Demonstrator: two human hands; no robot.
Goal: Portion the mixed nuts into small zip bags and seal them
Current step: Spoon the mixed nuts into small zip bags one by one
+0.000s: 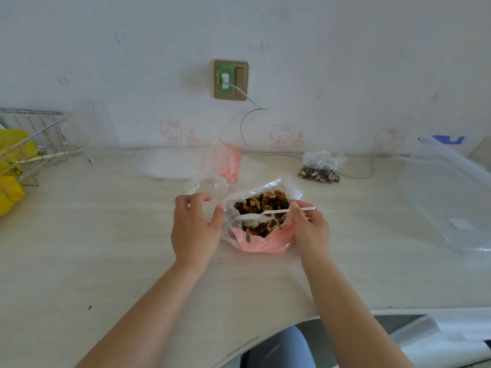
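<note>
Head view: the big bag of mixed nuts (261, 216) sits mid-desk (106, 248). The left hand (195, 227) pinches a limp, slippery small zip bag (208, 191) by its mouth; the right hand (308, 227) grips a light plastic spoon (268, 213) over the nuts.

Both forearms reach forward; left hand (195, 224) curled, gripping; right hand (309, 224) pinching.

A pale wood-grain bench (79, 248) is running along a white wall (345, 49) dotted with pink cartoon cat stickers (285, 136). A brass-coloured socket plate (230, 79) is sitting on the wall, a white cable (247, 120) trailing down from it. Soft daylight is filling the room.
</note>
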